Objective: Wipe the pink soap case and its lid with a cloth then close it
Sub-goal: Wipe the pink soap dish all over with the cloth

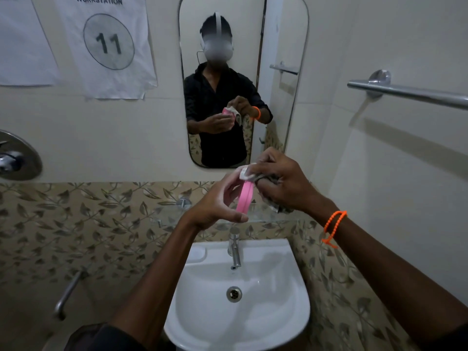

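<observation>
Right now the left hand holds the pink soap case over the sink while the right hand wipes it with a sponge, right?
Not a sponge. In the head view the right hand grips a crumpled cloth against the pink soap case, held by the left hand over the sink.

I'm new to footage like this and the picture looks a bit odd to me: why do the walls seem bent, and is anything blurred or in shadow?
Head view: the wide-angle lens bows straight lines, so the towel bar slants and the sink bulges. Lighting is dim and soft; the bar throws a faint shadow on the wall. The face in the mirror is blurred. The left hand gripping the pink soap case and the right hand holding the cloth look reasonably sharp.
</observation>
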